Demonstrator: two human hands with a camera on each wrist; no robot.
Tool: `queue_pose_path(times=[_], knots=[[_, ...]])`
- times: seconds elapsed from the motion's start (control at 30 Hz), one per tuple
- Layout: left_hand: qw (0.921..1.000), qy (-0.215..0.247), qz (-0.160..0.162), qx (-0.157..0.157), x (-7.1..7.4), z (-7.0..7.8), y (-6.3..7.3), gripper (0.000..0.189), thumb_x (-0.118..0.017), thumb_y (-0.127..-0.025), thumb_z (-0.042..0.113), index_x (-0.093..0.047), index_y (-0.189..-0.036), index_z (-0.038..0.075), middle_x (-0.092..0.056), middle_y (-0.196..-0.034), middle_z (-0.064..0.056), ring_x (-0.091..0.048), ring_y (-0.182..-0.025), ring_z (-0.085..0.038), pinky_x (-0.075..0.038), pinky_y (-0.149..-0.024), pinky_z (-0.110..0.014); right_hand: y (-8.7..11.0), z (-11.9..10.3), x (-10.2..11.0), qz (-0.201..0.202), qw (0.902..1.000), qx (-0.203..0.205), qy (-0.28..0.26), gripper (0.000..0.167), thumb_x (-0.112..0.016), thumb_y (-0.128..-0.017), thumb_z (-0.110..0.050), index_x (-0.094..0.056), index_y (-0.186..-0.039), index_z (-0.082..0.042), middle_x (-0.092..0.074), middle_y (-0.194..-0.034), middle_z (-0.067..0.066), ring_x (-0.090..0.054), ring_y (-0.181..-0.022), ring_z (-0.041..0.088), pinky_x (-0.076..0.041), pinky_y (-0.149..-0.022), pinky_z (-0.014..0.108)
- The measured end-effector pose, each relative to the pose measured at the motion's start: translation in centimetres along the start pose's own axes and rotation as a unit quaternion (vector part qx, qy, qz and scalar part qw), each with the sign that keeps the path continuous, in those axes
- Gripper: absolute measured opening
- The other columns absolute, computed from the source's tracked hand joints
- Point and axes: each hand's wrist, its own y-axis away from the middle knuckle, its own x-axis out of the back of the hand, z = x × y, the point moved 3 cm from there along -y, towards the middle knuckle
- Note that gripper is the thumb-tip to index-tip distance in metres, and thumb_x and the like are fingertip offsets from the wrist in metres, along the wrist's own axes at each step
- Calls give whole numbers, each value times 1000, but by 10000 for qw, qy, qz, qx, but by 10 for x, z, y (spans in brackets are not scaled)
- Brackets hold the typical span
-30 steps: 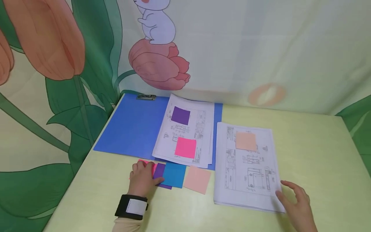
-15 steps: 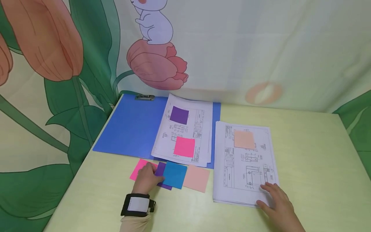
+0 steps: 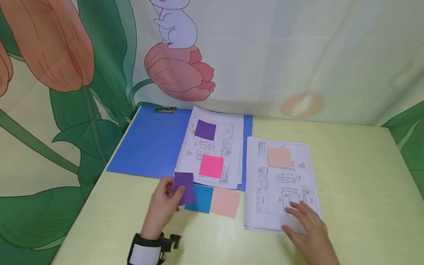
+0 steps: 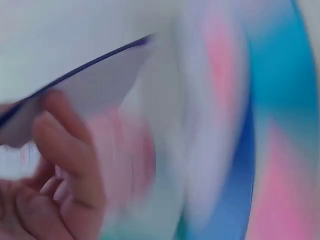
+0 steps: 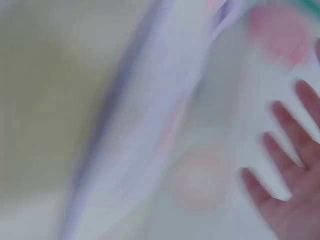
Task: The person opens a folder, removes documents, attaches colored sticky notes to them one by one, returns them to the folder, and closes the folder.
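Note:
My left hand [image 3: 162,202] pinches a purple sticky note [image 3: 184,187] between thumb and fingers, raised over the row of notes. In the left wrist view this note [image 4: 95,75] shows nearly edge-on. A blue note [image 3: 203,199] and a peach note [image 3: 226,202] lie to its right on the table. Pink shows in a sliver at the left fingers; a blurred pink patch [image 4: 285,200] appears in the left wrist view. My right hand [image 3: 309,232], fingers spread, hovers at the near right corner of a stack of printed drawings [image 3: 265,221]; it holds nothing.
A blue clipboard [image 3: 145,143] lies at the back left, bearing drawing sheets [image 3: 228,129] with a purple note [image 3: 205,130] and a pink note [image 3: 211,166]. Another peach note [image 3: 279,157] is on the right stack. A printed curtain [image 3: 251,55] hangs behind the table [image 3: 357,176].
My left hand has picked the purple note up from the row. The pink note at the row's left end is largely out of sight now. My right hand has moved left over the stack's corner.

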Motion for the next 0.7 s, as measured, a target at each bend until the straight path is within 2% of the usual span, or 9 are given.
queue_pose_path(times=[0.03,0.1,0.23,0.33,0.4,0.5,0.6,0.63,0.7], knots=[[9971,674,-349,-85,-15,9,5,22,-55,-90,7,-45,-108,-1,-56,-91,-16,-56,-65,-19,-45,-49,-28,-4,-17,-2,186,9987,477,-50,43,-77,-74,-23,-63,-112,-10,-56,-122,10,-42,-120,34,-30,-96,50],[9738,1906,-1237,-53,-49,23,16,26,-52,-92,6,-40,-114,-2,-54,-97,-17,-59,-68,-20,-48,-50,-28,-12,-50,-8,317,9913,1271,-127,46,-74,-77,-34,-63,-115,-10,-57,-122,6,-47,-119,27,-30,-101,37],[9231,2939,-2467,250,-96,38,36,38,-47,-95,12,-33,-128,0,-55,-112,-16,-61,-79,-17,-50,-61,-28,-22,-85,-18,424,9793,1977,-70,46,-55,-89,-44,-65,-115,-8,-60,-119,3,-56,-109,22,-36,-97,22],[9017,3296,-2771,381,-108,41,43,44,-44,-97,19,-30,-135,2,-53,-120,-15,-58,-86,-15,-48,-71,-27,-21,-84,-18,518,9819,1803,-254,41,-46,-95,-37,-69,-108,-6,-64,-112,3,-61,-102,21,-40,-92,19],[8857,3507,-3019,374,-112,41,45,46,-42,-99,24,-28,-137,2,-51,-123,-16,-57,-91,-16,-47,-77,-30,-18,-79,-16,640,9839,1535,-659,25,-56,-93,-22,-71,-102,-5,-67,-106,5,-63,-97,21,-42,-88,17],[8403,4202,-3404,389,-119,40,47,46,-41,-99,28,-30,-135,3,-47,-130,-16,-56,-104,-20,-44,-91,-37,-15,-72,-12,852,9782,937,-1649,20,-70,-78,4,-73,-96,-3,-70,-96,8,-65,-93,17,-44,-84,15],[7827,5087,-3563,406,-126,38,48,36,-43,-99,25,-33,-127,6,-46,-133,-18,-57,-107,-24,-44,-92,-44,-14,-68,-10,1023,9558,349,-2736,34,-72,-62,21,-73,-89,1,-70,-89,11,-66,-88,13,-47,-79,16],[7689,5298,-3555,406,-128,37,49,32,-44,-98,24,-34,-124,7,-46,-133,-19,-58,-107,-25,-44,-91,-44,-14,-67,-9,1010,9487,48,-2997,32,-72,-62,21,-73,-87,1,-71,-87,10,-66,-87,12,-48,-77,17],[7538,5531,-3533,329,-131,38,50,27,-43,-97,20,-35,-120,10,-47,-132,-21,-57,-107,-26,-45,-90,-43,-13,-66,-8,970,9280,-511,-3560,26,-71,-65,19,-73,-84,3,-70,-86,11,-66,-84,13,-51,-73,21]])
